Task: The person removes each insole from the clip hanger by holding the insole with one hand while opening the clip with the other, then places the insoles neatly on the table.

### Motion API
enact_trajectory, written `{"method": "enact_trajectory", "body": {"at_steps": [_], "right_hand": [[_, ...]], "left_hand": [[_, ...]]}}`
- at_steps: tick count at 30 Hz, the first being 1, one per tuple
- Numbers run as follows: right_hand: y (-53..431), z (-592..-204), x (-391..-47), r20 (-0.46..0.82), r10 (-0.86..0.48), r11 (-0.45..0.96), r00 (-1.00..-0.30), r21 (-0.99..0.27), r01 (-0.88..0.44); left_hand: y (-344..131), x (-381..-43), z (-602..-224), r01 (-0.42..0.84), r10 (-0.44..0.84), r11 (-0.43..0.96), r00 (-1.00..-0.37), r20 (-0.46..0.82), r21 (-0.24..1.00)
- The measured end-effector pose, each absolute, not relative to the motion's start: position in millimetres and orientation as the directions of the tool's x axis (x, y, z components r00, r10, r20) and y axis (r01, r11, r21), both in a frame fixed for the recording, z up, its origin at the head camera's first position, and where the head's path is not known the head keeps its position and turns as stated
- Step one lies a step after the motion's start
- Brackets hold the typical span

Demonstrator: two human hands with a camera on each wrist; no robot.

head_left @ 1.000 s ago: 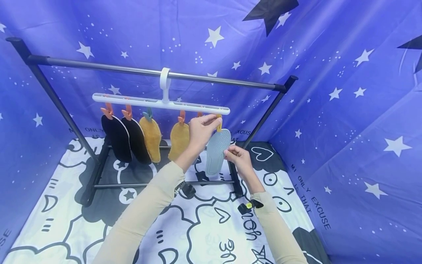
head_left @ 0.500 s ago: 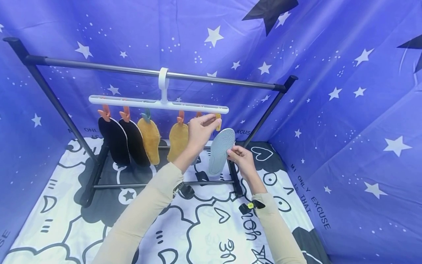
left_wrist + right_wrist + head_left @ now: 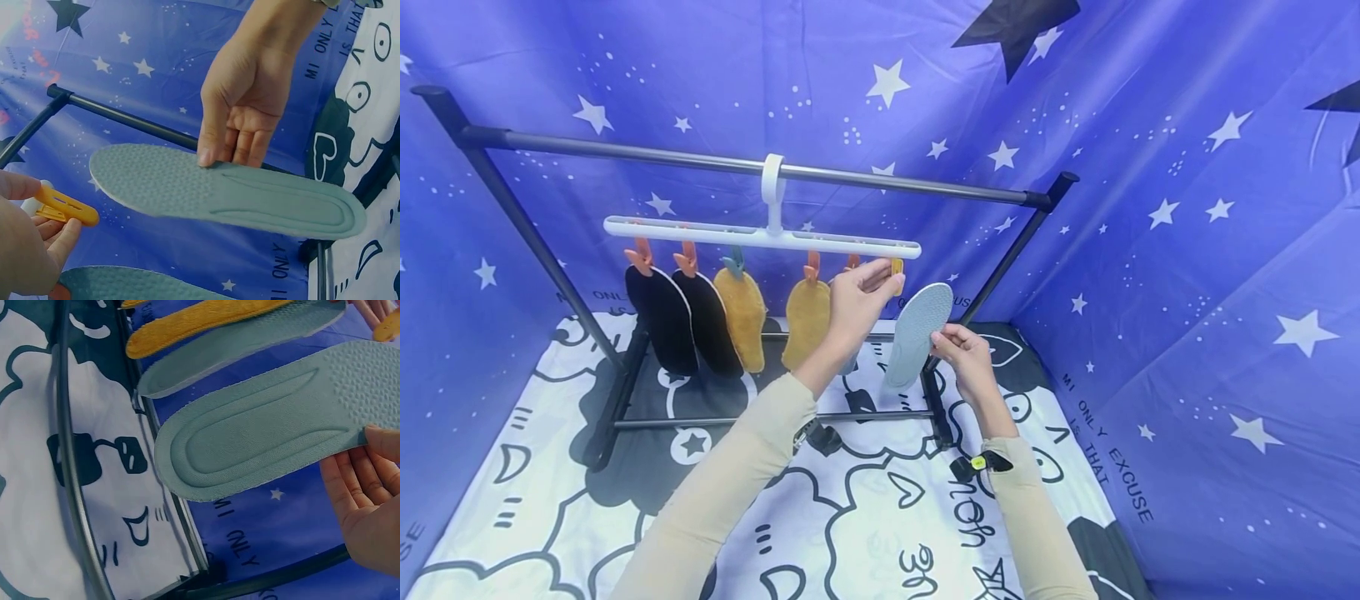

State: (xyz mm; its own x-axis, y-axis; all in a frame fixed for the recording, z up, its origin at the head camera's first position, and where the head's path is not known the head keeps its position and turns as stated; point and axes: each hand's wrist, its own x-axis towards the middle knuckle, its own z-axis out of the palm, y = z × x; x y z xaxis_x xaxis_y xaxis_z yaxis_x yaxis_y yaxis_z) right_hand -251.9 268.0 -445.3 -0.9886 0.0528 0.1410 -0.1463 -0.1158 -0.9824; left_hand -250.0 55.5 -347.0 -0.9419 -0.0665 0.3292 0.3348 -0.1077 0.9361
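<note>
In the head view, my left hand [image 3: 855,307] pinches a yellow clothespin [image 3: 70,207] at the right end of a white hanger [image 3: 700,230]. My right hand [image 3: 972,365] holds a grey-green insole [image 3: 921,335] by its side edge, thumb on top. The insole is apart from the clothespin, to its right. On the hanger, two black insoles [image 3: 661,323] and two mustard insoles [image 3: 807,323] hang from orange and teal clothespins [image 3: 734,263]. Another grey-green insole [image 3: 231,353] hangs beside them, mostly hidden behind my left hand in the head view.
A dark metal rack [image 3: 625,151] carries the hanger on its top bar and stands on a black-and-white cartoon-print cloth [image 3: 760,517]. Blue star-print fabric [image 3: 1150,275] encloses the back and sides.
The grey-green insole has come out of the yellow clothespin and moved right with my right hand, tilting more. My left hand stays on the clothespin.
</note>
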Motion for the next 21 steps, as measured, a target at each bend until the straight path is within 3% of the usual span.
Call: {"method": "enact_trajectory", "body": {"at_steps": [9,21], "right_hand": [[281,-433,-252,0.148,0.089,-0.148,-0.985,-0.976,-0.160],[296,-428,-254,0.179,0.303,-0.211,-0.936,-0.945,-0.249]], "left_hand": [[54,-249,-348,0.312,-0.056,-0.138,-0.950,0.308,0.940],[53,-251,-351,0.316,-0.046,-0.134,-0.949,0.313,0.939]]}}
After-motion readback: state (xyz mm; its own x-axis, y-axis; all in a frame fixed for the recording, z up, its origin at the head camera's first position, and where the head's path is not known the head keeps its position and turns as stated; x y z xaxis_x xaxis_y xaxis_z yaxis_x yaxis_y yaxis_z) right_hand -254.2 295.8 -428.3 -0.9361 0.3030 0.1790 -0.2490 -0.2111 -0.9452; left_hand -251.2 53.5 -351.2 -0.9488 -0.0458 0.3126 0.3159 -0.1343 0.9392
